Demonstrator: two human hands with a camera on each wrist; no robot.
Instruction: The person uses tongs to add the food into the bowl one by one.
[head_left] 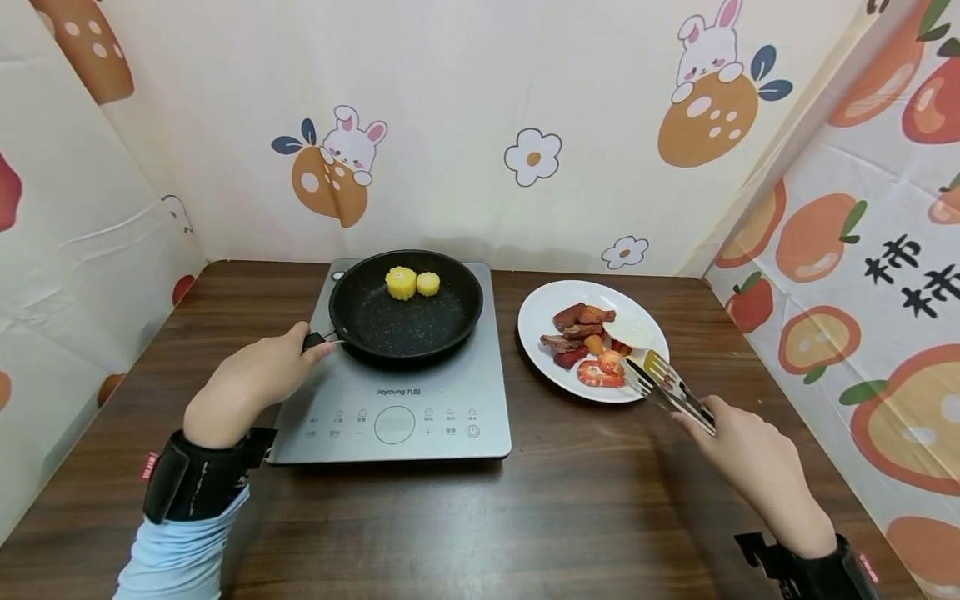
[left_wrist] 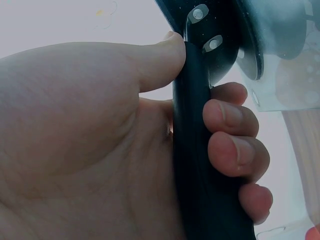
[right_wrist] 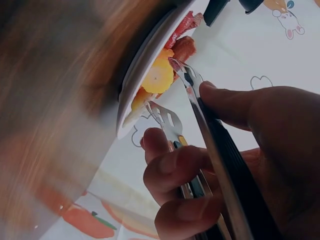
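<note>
My left hand [head_left: 251,375] grips the black handle [left_wrist: 192,140] of a frying pan [head_left: 405,329], thumb along one side and fingers curled round the other. Two pieces of yellow corn, a larger one [head_left: 401,283] and a smaller one [head_left: 428,284], sit side by side in the pan. My right hand [head_left: 757,450] holds metal food tongs [head_left: 686,404] with dark grips, their jaws apart. The tips are at the near right rim of a white plate [head_left: 529,325]. On it lie browned meat pieces [head_left: 579,331], tomato slices [head_left: 600,373] and a flat white piece [head_left: 628,332].
Under the pan is a silver induction cooker [head_left: 457,400] with a touch panel. The plate stands to its right on the brown wooden table [head_left: 420,525]. Printed cloth walls [head_left: 450,125] enclose the back and both sides.
</note>
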